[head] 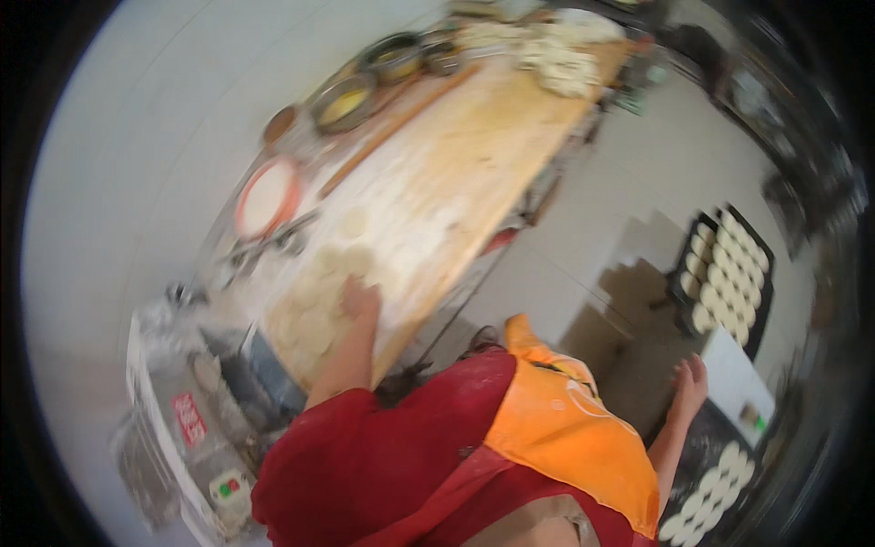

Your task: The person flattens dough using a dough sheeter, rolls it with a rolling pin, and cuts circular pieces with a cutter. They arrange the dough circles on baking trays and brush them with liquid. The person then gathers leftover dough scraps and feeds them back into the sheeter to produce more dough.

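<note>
My left hand (360,299) is over the floured wooden worktable, at the edge of a group of flat, round dough pieces (307,325). Motion blur hides whether its fingers grip one. One more dough round (354,222) lies a little apart, farther up the table. Out to the other side, my right hand (690,383) is held with its fingers somewhat spread and nothing visible in them. It is beside the edge of a white board (735,383); whether they touch is unclear. Below that board, a dark tray (690,437) carries rows of pale dough rounds (711,496).
A dough machine (225,437) with green and red buttons adjoins the table's near end. Along the wall are a red-rimmed bowl of flour (268,198), a long rolling pin (396,130) and metal bowls (344,106). Dough (564,65) is heaped at the far end. Black trays (765,273) hold dough rounds.
</note>
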Motion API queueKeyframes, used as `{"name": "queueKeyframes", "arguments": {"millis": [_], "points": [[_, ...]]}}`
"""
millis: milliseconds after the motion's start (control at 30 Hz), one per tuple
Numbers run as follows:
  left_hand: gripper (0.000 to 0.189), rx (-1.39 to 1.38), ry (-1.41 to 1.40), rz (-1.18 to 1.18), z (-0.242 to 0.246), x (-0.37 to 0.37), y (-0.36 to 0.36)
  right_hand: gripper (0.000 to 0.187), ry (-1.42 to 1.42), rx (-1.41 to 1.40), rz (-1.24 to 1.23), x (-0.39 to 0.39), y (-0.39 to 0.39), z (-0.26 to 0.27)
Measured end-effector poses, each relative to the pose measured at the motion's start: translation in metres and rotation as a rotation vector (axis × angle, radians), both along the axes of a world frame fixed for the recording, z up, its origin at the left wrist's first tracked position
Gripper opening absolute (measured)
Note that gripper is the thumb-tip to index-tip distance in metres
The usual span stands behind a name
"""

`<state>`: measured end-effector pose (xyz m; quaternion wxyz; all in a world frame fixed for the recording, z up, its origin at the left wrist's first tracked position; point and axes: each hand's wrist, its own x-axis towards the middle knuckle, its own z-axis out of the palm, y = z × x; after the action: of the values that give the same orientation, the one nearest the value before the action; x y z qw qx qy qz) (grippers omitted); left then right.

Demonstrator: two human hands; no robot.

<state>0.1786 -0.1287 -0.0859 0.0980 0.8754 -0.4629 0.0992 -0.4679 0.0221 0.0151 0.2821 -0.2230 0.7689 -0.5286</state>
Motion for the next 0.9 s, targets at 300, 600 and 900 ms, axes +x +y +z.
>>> {"name": "queueKeyframes", "arguments": {"millis": [300,600,900], "points": [[0.028,0.08,1.529,-0.407,0.142,-0.084,-0.021,0.051,-0.095,-0.097,1.193,0.312,-0.181,0.006],[0.065,0.37,-0.169,-0.371,-0.051,0.145,-0.044,0.033,-0.639,0.119,0.611,0.237,-0.165,-0.024],[0.032,0.228,0.952,-0.357,0.024,0.059,-0.126,0.03,-0.529,-0.351,-0.308,0.04,0.01,0.01]]}}
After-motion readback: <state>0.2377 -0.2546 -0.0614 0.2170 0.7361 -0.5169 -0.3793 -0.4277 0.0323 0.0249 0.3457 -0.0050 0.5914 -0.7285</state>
